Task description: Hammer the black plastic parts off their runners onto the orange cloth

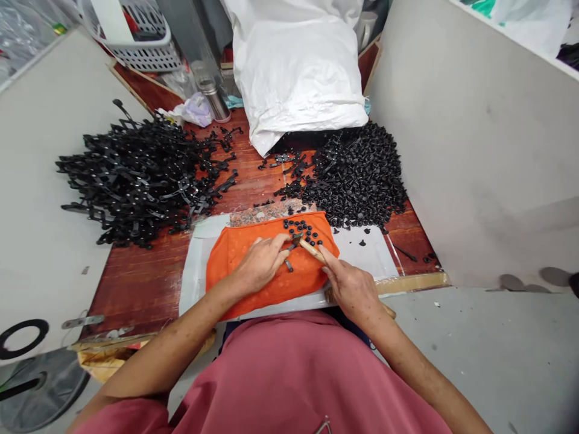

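Over the orange cloth [266,295], my right hand [355,289] is closed round a wooden-handled knife [312,249]. Its short dark blade points left and meets the fingertips of my left hand [260,263]. Those fingers pinch a small black plastic part [289,265], one end of which sticks out below them; the rest is hidden by the fingers and blade. Just beyond the blade, several small round black plastic pieces [301,227] lie loose on the cloth.
A tangled heap of black plastic parts [145,175] covers the table's left side. To the right is a pile of small black pieces [362,175]. A white sack [301,66] stands at the back, beside a metal flask [215,99]. Grey partitions [479,144] flank the table.
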Tool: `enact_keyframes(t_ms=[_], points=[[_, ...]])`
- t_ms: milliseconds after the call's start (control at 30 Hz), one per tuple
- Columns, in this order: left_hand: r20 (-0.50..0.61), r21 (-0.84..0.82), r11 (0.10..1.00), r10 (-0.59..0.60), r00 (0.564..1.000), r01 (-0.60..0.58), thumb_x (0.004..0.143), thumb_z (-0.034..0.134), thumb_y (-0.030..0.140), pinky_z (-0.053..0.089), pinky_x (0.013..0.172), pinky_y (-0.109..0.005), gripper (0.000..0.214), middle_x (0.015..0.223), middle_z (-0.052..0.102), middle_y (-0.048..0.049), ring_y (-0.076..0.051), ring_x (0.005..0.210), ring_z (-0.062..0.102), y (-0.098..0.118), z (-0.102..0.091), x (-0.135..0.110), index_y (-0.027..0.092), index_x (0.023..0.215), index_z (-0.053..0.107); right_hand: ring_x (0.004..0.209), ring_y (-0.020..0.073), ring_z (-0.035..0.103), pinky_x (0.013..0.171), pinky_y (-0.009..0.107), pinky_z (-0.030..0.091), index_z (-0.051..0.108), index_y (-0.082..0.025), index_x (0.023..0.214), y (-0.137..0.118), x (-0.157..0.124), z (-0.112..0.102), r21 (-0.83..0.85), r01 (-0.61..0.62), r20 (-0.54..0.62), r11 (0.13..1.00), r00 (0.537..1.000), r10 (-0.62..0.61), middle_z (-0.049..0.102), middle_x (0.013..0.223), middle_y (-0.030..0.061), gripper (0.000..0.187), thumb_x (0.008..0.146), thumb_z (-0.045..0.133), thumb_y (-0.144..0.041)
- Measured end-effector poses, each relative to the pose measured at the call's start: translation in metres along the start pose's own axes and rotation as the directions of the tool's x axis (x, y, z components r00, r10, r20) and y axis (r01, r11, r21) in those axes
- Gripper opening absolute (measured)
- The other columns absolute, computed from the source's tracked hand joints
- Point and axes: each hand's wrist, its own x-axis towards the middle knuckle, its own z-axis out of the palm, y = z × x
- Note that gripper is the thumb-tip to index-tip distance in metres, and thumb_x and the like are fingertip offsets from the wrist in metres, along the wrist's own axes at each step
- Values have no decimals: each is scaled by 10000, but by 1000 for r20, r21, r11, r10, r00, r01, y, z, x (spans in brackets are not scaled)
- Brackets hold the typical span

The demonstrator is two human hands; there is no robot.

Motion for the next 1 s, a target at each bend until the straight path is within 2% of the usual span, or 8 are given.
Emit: enact_keyframes(t_ms=[100,200,333,467,600,700,800,1000], points=[[-2,-130,989,71,997,-70,1016,473,300,492,929,-365,418,1198,708,-95,-238,1061,664,-11,-4,-10,241,1429,493,797,209,744,672,277,544,441,-314,1587,5,1,-1,75,7,-6,997,1000,-7,795,988,46,519,1068,442,-302],[-23,-103,989,101,995,-103,1033,415,312,511,872,-338,367,1114,700,-89,-222,979,670,-22,-11,-15,251,1346,597,900,210,761,798,303,585,440,-319,1588,12,-5,-5,238,-27,-39,971,999,37,798,1098,43,512,1076,427,-309],[-113,-96,995,14,993,-25,1050,373,355,502,868,-337,336,1063,707,-89,-228,972,668,-23,-19,-13,213,1182,648,977,212,770,847,303,594,466,-320,1573,22,-24,-6,386,-104,-86,917,985,148,771,1244,33,507,1067,441,-300],[-101,-86,991,-113,988,104,1056,328,379,483,816,-348,339,951,707,-82,-244,913,667,-11,-17,-3,204,977,608,963,229,777,815,322,600,496,-298,1553,23,-42,4,398,-127,4,909,991,137,768,1254,43,500,1054,463,-282],[-46,-92,982,-171,984,167,1059,267,322,469,845,-342,363,952,722,-67,-235,939,677,-1,-12,11,218,890,571,1000,231,770,837,343,596,485,-330,1554,19,-46,12,383,-135,65,914,991,119,741,1314,30,499,1059,454,-269],[5,27,976,-216,976,216,1052,288,300,456,817,-342,345,933,727,-77,-249,920,682,3,-12,21,212,890,579,989,235,771,816,344,591,484,-322,1554,18,-45,13,367,-146,62,919,989,133,744,1306,35,499,1059,458,-268],[43,133,967,-224,974,216,1063,302,319,443,786,-334,345,948,734,-89,-254,914,688,7,-13,26,204,931,599,949,223,775,782,326,588,480,-335,1556,18,-45,13,350,-148,64,925,989,134,758,1279,33,503,1057,468,-274],[56,246,947,-228,972,208,1085,284,355,442,775,-334,391,1016,745,-107,-265,961,699,14,-13,28,191,1005,630,906,204,774,754,293,575,481,-352,1554,20,-47,17,328,-133,38,935,991,127,773,1245,17,506,1054,478,-278]])
